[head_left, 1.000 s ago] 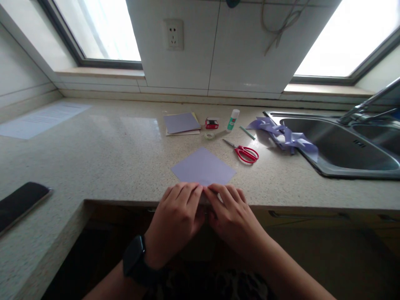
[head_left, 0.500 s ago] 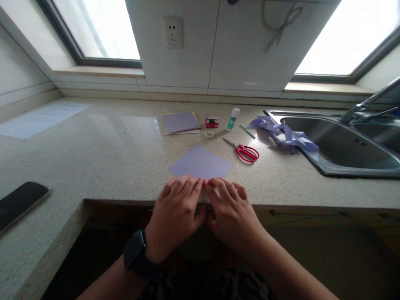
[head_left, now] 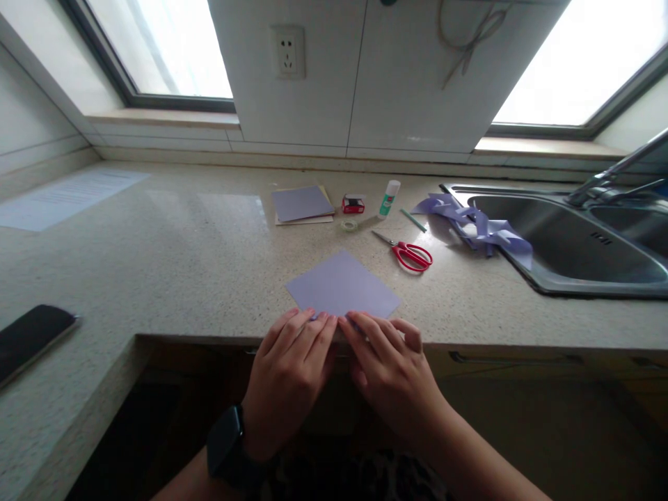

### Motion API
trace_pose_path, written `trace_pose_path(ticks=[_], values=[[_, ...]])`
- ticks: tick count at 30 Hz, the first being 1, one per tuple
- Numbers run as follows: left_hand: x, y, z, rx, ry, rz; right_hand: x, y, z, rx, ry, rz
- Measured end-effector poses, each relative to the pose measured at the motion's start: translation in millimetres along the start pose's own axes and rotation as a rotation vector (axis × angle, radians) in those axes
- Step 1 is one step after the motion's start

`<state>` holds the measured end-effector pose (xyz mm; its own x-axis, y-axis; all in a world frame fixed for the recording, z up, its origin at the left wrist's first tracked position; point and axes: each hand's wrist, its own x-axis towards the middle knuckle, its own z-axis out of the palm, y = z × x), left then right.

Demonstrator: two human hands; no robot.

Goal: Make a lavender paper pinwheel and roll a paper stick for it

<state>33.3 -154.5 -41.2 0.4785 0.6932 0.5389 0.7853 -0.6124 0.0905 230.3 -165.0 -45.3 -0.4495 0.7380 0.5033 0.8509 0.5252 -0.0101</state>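
Note:
A light purple sheet of paper lies cornerwise on the counter near its front edge, one corner pointing away from me. Its near part is under my fingertips, where a small strip looks curled or folded over. My left hand grips that near part from the left, fingers together and thumb hidden below. From the right, my right hand grips the same part, its index finger almost touching the left one. A dark watch is on my left wrist.
Red-handled scissors, a tape roll, a small red box, a glue stick, a green stick and stacked paper lie beyond. Purple pinwheels overlap the sink rim. A phone lies left.
Both hands have come slightly toward me, and the purple paper has shifted nearer and a little right. My thumbs, partly visible before, are now mostly hidden.

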Motion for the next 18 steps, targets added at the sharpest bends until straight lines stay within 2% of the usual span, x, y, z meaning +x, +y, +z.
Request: trace_pose_path(ticks=[4,9,14,18], values=[[0.9,-4.1,5.6,-0.003,0.04,0.03,0.3,0.2,9.6,-0.007,0.017,0.019],[11.7,-3.8,4.0,-0.034,-0.038,0.018,6.7,-0.6,6.9,0.026,0.006,0.039],[21.4,-6.4,-3.7,-0.068,-0.064,0.047,11.0,1.8,-1.7,0.162,0.049,0.049],[25.7,-7.4,-9.7,-0.043,-0.135,0.042,12.3,1.8,-1.5,0.194,0.105,0.065]])
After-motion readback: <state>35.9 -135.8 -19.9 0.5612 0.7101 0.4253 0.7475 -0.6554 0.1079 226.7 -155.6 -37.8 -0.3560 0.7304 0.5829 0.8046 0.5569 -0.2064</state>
